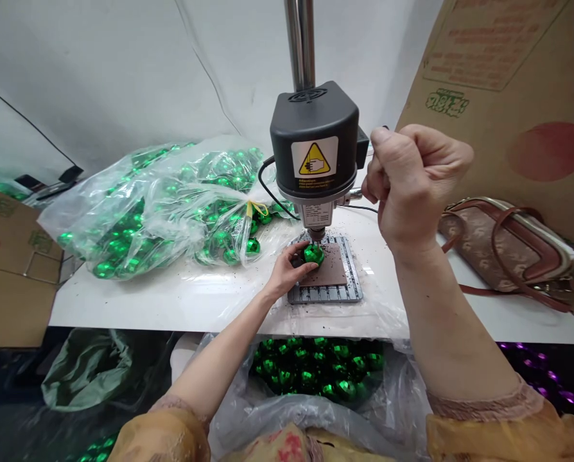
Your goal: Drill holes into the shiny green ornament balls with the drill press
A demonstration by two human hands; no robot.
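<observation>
My left hand (291,268) grips a shiny green faceted ball (313,255) from its left side, thumb in front and fingers behind. The ball rests on a brown board (332,273) laid over the slotted metal base (354,292) of a bench drill press (313,141). Just above the ball is the drill's chuck (316,235), the bit reaching down to the ball's top; whether it has gone in, I cannot tell. To the right of the black drill head, my right hand (407,173) is closed in a fist around the feed handle, which is mostly hidden; its metal hub (355,194) shows.
Plastic bags full of green balls (171,205) lie on the white table (137,308) to the left. Below the front edge, an open bag of green balls (316,369) sits by my lap. A handbag (503,247) and a cardboard box (503,115) stand to the right. Dark shavings surround the base.
</observation>
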